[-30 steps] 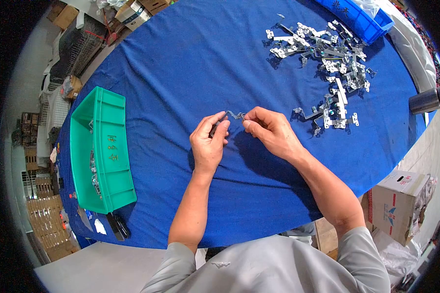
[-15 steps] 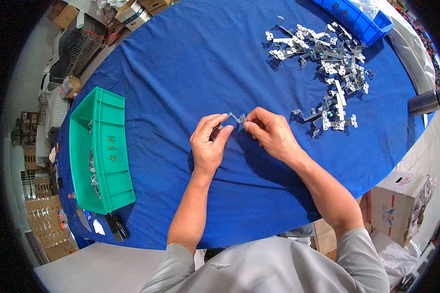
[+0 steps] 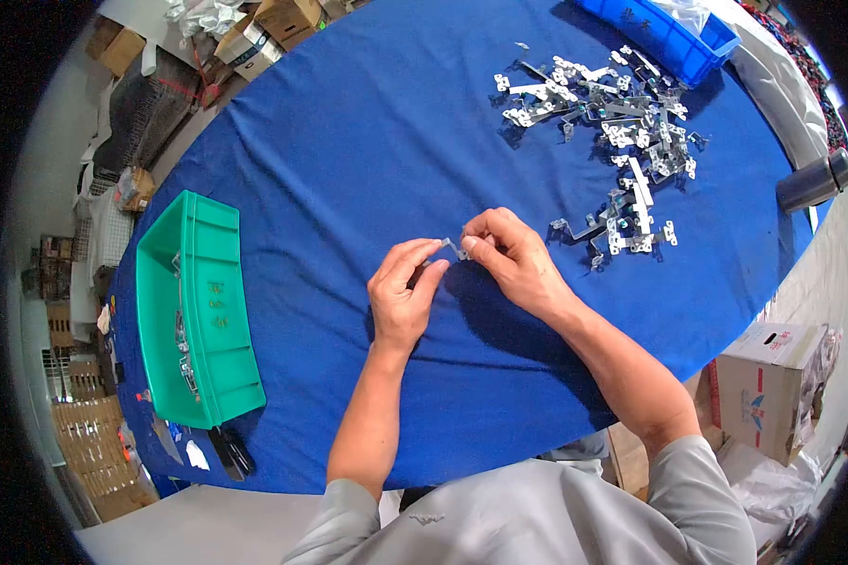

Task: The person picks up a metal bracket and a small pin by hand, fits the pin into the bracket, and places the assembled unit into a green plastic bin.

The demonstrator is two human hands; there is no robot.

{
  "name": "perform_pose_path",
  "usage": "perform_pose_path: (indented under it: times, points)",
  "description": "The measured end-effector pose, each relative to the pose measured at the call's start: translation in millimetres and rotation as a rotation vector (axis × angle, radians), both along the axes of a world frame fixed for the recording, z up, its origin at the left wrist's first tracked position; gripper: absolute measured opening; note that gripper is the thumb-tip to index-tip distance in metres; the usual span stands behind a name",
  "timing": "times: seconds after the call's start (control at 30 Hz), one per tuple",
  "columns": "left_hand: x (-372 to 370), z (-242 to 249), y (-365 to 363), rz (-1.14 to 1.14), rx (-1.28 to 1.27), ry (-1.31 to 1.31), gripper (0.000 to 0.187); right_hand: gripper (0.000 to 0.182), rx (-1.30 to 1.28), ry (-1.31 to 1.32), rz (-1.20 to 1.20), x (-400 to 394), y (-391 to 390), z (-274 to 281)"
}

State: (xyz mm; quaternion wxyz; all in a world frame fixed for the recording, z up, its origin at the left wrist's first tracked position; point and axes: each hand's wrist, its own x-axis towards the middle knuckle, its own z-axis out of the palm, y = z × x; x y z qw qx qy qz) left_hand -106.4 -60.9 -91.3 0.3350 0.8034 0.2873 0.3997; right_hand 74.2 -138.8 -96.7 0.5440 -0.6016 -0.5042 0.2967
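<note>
Above the middle of the blue tablecloth (image 3: 367, 141), the left hand (image 3: 400, 294) and right hand (image 3: 513, 259) pinch a small metal bracket (image 3: 453, 248) between narrowed fingertips. At the near left, a green bin (image 3: 203, 311) holds a few metal pieces; at the far right, a blue bin (image 3: 664, 33) sits beside a heap of loose brackets (image 3: 612, 122).

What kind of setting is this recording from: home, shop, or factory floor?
Most likely a small workshop or factory assembly bench. Both hands, left hand and right hand, hold a small metal bracket over a blue cloth-covered table, with a pile of like metal parts, a green parts bin, and cardboard boxes around.
</note>
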Motion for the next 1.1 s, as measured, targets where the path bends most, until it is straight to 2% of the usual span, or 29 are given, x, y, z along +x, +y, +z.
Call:
perform_pose_path:
  times: [0.1,0.13,0.2,0.23,0.33,0.47,0.57,0.7,0.87,1.1]
  points:
    - [-1.1,-1.8,0.6,0.052,-0.008,0.014,0.022,0.016,-0.084,0.303,-0.026,0.7,-0.7,9.5]
    - [-2.0,-3.5,-0.1,0.085,-0.153,-0.031,0.021,0.016,-0.133,0.426,-0.025,-0.2,-1.3,13.7]
    - [-3.7,-8.5,-2.8,0.151,-0.442,-0.119,0.02,0.018,-0.129,0.434,0.023,-2.9,-1.8,11.9]
    - [-4.2,-9.5,-2.7,0.148,-0.436,-0.124,0.02,0.019,-0.127,0.437,0.047,-3.8,-2.2,9.7]
    - [-3.5,-10.3,-2.4,0.139,-0.428,-0.138,0.02,0.017,-0.153,0.225,0.174,-2.8,-4.1,5.7]
    - [-3.5,-9.7,-2.6,0.136,-0.433,-0.132,0.02,0.017,-0.156,0.208,0.16,-3.0,-5.5,8.2]
    - [-2.7,-7.2,-3.4,0.14,-0.433,-0.118,0.02,0.021,-0.041,0.206,0.132,-5.7,-2.8,-3.9]
    - [-4.3,-6.7,-3.8,0.103,-0.428,-0.099,0.022,0.02,-0.063,0.173,0.12,-5.0,-4.2,2.2]
    - [-2.4,-5.6,-3.4,0.109,-0.357,-0.142,0.02,0.02,-0.037,0.063,0.083,-5.2,-4.1,2.0]
    - [-2.5,1.5,-2.6,0.106,-0.128,-0.034,0.025,0.018,-0.086,0.037,0.047,-3.6,-5.6,10.3]
